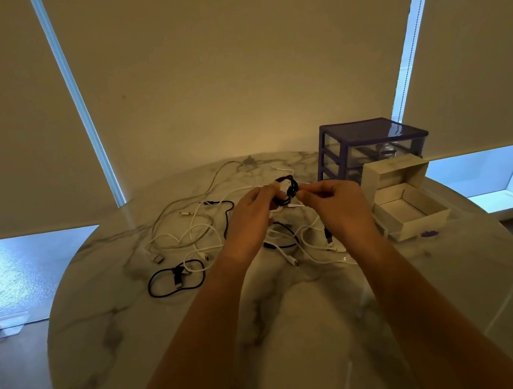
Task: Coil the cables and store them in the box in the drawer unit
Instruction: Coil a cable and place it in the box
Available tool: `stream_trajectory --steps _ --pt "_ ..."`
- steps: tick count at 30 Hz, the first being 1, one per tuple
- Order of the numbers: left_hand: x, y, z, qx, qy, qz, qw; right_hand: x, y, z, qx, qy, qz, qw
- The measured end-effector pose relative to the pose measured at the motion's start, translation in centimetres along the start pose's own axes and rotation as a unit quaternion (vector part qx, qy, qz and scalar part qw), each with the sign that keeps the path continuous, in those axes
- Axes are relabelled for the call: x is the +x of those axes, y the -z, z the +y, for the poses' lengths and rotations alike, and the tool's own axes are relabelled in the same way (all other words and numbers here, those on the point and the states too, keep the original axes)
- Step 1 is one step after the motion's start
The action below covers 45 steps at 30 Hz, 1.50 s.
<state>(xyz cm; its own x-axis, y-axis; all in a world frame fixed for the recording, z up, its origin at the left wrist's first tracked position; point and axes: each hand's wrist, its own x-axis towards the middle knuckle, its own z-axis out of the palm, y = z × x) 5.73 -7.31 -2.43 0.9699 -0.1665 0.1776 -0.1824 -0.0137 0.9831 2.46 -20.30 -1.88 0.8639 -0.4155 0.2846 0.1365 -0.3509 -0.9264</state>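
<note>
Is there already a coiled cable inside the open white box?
No, the open white box shows only its bare inside, while both hands hold the black cable coil above the table.

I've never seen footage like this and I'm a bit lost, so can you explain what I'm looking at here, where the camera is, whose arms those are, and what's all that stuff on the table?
There is no machine here. The one picture comes from a wide-angle camera worn on a person's head, looking forward and down, so the two bare arms reaching in from the bottom are the wearer's own.

The left hand and right hand are raised over a round marble table. Together they hold a small black coil of cable, gripped from both sides.

On the table lie loose cables, white and black, in a tangle, with a short black cable nearer the left edge. To the right stands a purple drawer unit with clear drawers. In front of it sits an open white box, which looks empty.
</note>
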Motion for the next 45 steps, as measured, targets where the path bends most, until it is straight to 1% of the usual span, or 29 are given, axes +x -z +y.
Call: stream_trajectory --steps 3,5,9,13,16,18,20,23,26,29,32,35,38,41,45 --pt "0.0 -0.1 0.0 0.05 -0.014 -0.002 0.999 -0.2 -0.4 0.1 -0.064 0.033 0.016 0.997" --pt "0.0 0.0 0.2 0.045 -0.011 -0.005 0.999 -0.3 -0.6 0.1 -0.094 0.049 0.014 0.994" --pt "0.0 0.3 0.4 -0.047 0.023 -0.003 0.999 -0.4 -0.9 0.0 -0.099 0.048 -0.01 0.994" --pt "0.1 0.8 0.3 -0.152 0.05 0.015 0.987 -0.4 -1.0 -0.3 -0.077 0.044 -0.053 0.995" --pt "0.1 1.0 0.5 -0.195 0.068 0.016 0.978 -0.2 -0.9 -0.5 -0.058 0.048 -0.063 0.995" --pt "0.1 1.1 0.5 -0.174 0.075 0.011 0.982 -0.2 -0.7 -0.4 -0.028 0.042 -0.051 0.997" --pt "0.1 1.3 0.5 -0.118 0.074 -0.002 0.99 -0.2 -0.6 -0.3 -0.013 0.033 -0.037 0.999" --pt "-0.1 1.2 0.6 -0.048 0.088 -0.02 0.995 -0.2 -0.8 0.0 -0.051 0.039 -0.031 0.997" --pt "-0.3 1.0 0.6 0.004 0.089 -0.029 0.996 -0.4 -1.3 0.3 -0.102 0.074 -0.024 0.992" --pt "-0.1 1.0 0.6 0.015 0.093 -0.029 0.995 -0.6 -1.4 0.2 -0.134 0.11 -0.013 0.985" --pt "0.1 1.0 0.5 -0.013 0.1 -0.019 0.995 -0.5 -1.3 0.1 -0.144 0.141 -0.03 0.979" --pt "-0.1 1.0 0.6 -0.033 0.087 -0.007 0.996 -0.3 -1.4 0.2 -0.168 0.169 -0.037 0.97" --pt "-0.1 1.2 0.5 -0.002 0.063 -0.018 0.998 -0.1 -1.2 0.5 -0.177 0.207 0.003 0.962" --pt "-0.1 1.2 0.5 0.045 0.039 -0.048 0.997 0.0 -0.9 0.4 -0.176 0.211 0.033 0.961" --pt "-0.1 1.1 0.5 0.067 0.027 -0.052 0.996 0.0 -0.8 0.2 -0.191 0.214 0.036 0.957"
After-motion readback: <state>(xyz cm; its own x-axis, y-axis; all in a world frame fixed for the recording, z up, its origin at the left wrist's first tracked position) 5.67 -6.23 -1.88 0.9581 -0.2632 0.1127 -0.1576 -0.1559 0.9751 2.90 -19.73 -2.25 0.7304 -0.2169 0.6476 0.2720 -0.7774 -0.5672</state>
